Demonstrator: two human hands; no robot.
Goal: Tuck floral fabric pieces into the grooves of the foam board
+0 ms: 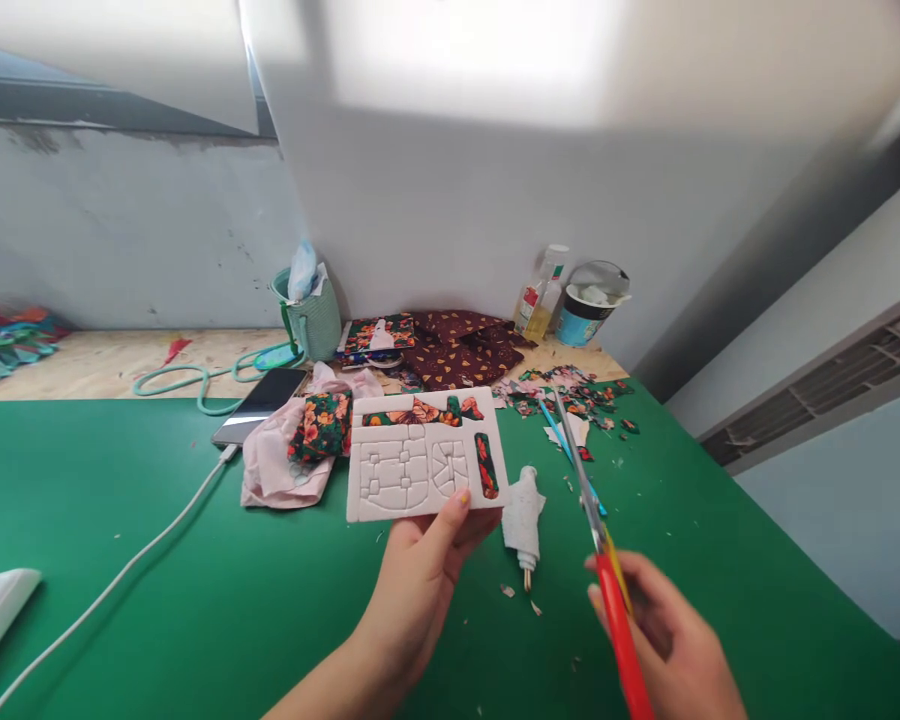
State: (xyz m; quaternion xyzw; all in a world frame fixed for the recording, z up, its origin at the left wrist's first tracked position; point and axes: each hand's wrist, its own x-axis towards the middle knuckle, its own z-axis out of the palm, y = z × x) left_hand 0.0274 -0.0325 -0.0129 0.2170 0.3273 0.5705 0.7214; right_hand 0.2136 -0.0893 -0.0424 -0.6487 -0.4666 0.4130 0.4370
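My left hand point(431, 570) grips a white board point(397, 465) from below, its thumb on the front edge. The board has carved outlines, with floral fabric pieces point(420, 411) set along its top and another fabric strip point(487, 465) at its right side. In my right hand point(667, 630) is a pair of scissors point(607, 580) with red and yellow handles, the blades pointing away and looking closed. Between the two hands a paper-wrapped tube point(524, 515) lies on the green table. A thin blue stick point(570, 450) lies beyond the scissors, partly hidden by the blades.
Folded floral fabric point(322, 425) and pink cloth point(281, 460) lie left of the board, beside a phone point(261, 405) on a white cable point(120, 590). Fabric scraps point(570, 385), dark red cloth point(461, 350), a bottle point(541, 295), a small bucket point(581, 315) and a green basket point(315, 315) line the back.
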